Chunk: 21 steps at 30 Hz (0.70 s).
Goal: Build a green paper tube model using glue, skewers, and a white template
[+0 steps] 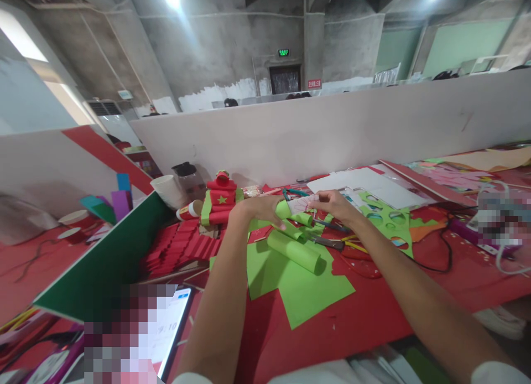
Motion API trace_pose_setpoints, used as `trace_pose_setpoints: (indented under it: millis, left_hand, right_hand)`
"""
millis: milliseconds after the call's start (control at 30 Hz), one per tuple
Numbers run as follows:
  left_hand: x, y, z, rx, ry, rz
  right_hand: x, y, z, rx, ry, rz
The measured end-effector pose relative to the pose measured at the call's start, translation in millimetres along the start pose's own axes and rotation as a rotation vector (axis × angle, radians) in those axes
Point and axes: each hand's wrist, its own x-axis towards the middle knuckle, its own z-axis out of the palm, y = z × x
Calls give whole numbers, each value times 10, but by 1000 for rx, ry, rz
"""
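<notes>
My left hand (262, 207) curls around a small light-green paper roll (283, 209). With thumb and fingers pinched, my right hand (337, 205) grips the end of a small whitish strip with faint reddish marks (302, 205). The strip meets the green roll, but I cannot tell whether it goes inside. A larger green paper tube (293, 252) lies below my hands on flat green paper sheets (315, 295). Scissors (327, 242) rest to the right of the tube.
A red and green paper model with a star (222, 199) stands left of my hands, near pleated red paper (182, 245). Green paper with oval holes (384, 221) lies to the right. A green board (103, 251) and a phone (176, 323) are at the left. A white partition (290, 135) borders the back.
</notes>
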Motion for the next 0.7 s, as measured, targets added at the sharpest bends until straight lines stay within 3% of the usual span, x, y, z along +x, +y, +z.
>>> trace_pose_setpoints:
  millis: [333,700]
  left_hand:
    - [-9,104,-23,24,-9,-33]
    - [103,102,23,62,-25,-17]
  right_hand:
    - [3,-14,106,47,-61,43]
    - [29,-1,287,32,-19,-16]
